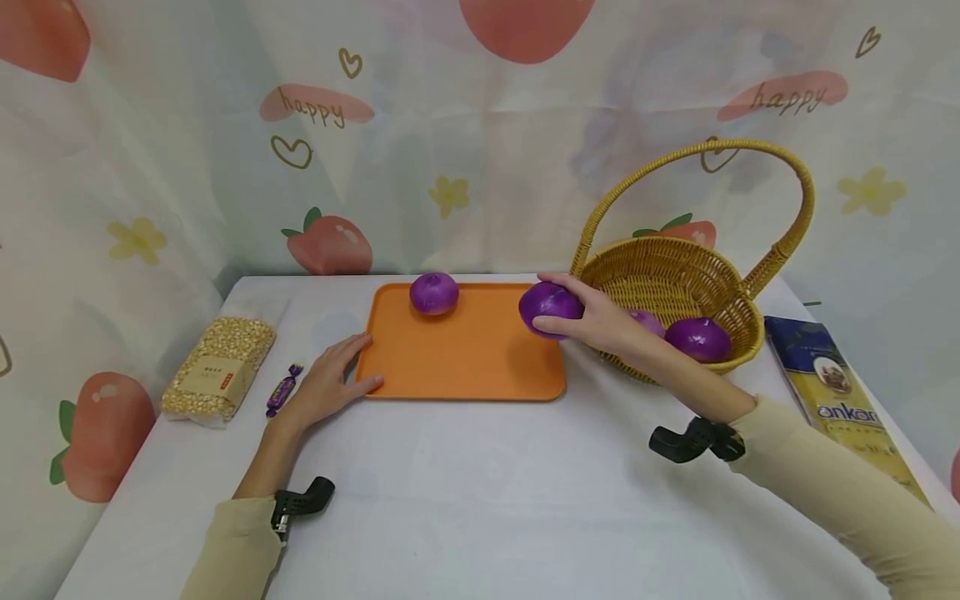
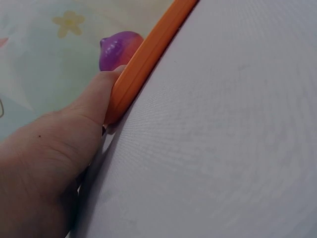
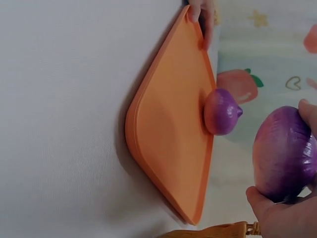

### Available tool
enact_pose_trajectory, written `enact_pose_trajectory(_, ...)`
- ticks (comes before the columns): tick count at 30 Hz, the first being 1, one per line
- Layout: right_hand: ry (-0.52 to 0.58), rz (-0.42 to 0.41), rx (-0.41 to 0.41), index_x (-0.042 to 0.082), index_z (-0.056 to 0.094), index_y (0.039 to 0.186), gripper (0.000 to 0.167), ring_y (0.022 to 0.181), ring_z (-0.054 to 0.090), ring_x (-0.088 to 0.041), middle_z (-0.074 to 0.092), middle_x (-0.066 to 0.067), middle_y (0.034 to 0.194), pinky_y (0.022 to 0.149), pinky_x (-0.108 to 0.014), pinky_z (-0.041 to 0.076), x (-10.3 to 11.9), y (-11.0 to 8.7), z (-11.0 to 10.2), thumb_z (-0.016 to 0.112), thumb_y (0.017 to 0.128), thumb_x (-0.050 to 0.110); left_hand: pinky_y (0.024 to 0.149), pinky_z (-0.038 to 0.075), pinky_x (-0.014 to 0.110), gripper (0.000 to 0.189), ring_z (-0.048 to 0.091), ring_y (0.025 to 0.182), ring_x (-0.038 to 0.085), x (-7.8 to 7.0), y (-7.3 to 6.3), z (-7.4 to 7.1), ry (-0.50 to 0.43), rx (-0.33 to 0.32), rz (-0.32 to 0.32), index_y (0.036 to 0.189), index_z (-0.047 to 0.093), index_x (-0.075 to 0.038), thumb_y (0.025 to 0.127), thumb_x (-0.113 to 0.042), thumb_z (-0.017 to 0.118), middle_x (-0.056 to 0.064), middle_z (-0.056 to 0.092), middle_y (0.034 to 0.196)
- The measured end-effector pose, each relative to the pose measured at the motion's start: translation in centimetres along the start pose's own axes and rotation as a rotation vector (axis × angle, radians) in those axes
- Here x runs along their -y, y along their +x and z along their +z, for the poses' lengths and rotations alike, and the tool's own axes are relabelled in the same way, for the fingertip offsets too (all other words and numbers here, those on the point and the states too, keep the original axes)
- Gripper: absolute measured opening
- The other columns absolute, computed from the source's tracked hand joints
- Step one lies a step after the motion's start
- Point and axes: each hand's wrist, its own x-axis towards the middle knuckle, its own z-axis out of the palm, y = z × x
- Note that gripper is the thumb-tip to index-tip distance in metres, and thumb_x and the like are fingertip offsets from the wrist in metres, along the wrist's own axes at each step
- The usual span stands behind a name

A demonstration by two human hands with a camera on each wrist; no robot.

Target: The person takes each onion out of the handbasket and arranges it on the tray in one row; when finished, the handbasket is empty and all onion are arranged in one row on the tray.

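Grain bag (image 1: 220, 368) near wrapped candy (image 1: 283, 391); blue-and-yellow packet (image 1: 842, 398); fruit-print cloth (image 1: 510, 150) behind.

A pale cloth (image 1: 510, 167) hangs behind the white desk (image 1: 465, 492) and along its left side, printed with red fruit (image 1: 330, 246), yellow flowers (image 1: 449, 197), outlined hearts (image 1: 291, 152) and "happy" lettering (image 1: 313, 107). Soft light casts faint shadows on the desk.

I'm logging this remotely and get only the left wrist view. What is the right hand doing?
Observer: The right hand grips a purple onion between thumb and fingers.
Operator: Any container over on that side?
Observer: Yes, a wicker basket with at least two more onions in it.
Operator: And what is just left of the left hand?
Observer: A purple-wrapped candy, lying on the white table.
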Motion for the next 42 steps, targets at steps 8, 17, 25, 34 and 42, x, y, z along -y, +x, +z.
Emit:
enact_pose_trajectory(8, -0.005, -0.022, 0.003, 0.036, 0.031, 0.15, 0.074, 0.134, 0.041, -0.041, 0.036, -0.014, 0.153, 0.108, -0.06, 0.039, 0.1, 0.7, 0.7, 0.068, 0.087, 0.048, 0.118, 0.023, 0.059, 0.077, 0.027, 0.145, 0.037, 0.1, 0.1, 0.0, -0.004, 0.002, -0.001, 0.15, 0.036, -0.011, 0.087, -0.043, 0.069, 0.016, 0.033, 0.156)
enact_pose_trajectory(17, 0.017, -0.03, -0.013, 0.034, 0.033, 0.149, 0.074, 0.135, 0.041, -0.04, 0.037, -0.013, 0.152, 0.108, -0.059, 0.04, 0.1, 1.4, 1.0, 0.07, 0.086, 0.047, 0.118, 0.023, 0.059, 0.077, 0.028, 0.145, 0.038, 0.1, 0.1, 0.0, -0.012, -0.006, 0.004, 0.149, 0.037, -0.01, 0.087, -0.042, 0.07, 0.017, 0.034, 0.156)
enact_pose_trajectory(25, 0.034, -0.053, -0.001, 0.032, 0.033, 0.149, 0.074, 0.133, 0.043, -0.039, 0.037, -0.013, 0.152, 0.108, -0.056, 0.042, 0.7, 1.8, 1.6, 0.07, 0.086, 0.044, 0.118, 0.023, 0.059, 0.077, 0.028, 0.145, 0.037, 0.2, 0.1, 0.1, -0.007, -0.007, 0.004, 0.15, 0.036, -0.011, 0.087, -0.041, 0.069, 0.017, 0.034, 0.156)
enact_pose_trajectory(34, 0.052, -0.066, 0.004, 0.033, 0.035, 0.148, 0.074, 0.134, 0.044, -0.036, 0.036, -0.009, 0.153, 0.108, -0.054, 0.042, 1.7, 2.4, 2.0, 0.072, 0.085, 0.045, 0.118, 0.024, 0.059, 0.076, 0.03, 0.144, 0.039, 0.2, 0.1, 0.2, -0.005, -0.031, 0.023, 0.148, 0.038, -0.008, 0.086, -0.036, 0.072, 0.019, 0.036, 0.154)
enact_pose_trajectory(42, 0.071, -0.078, 0.01, 0.031, 0.037, 0.147, 0.073, 0.135, 0.042, -0.035, 0.032, -0.008, 0.155, 0.109, -0.053, 0.042, 1.7, 3.0, 2.4, 0.074, 0.084, 0.04, 0.118, 0.024, 0.058, 0.076, 0.029, 0.144, 0.038, 0.1, 0.0, 0.2, -0.008, -0.023, 0.018, 0.149, 0.037, -0.008, 0.087, -0.038, 0.071, 0.018, 0.035, 0.155)
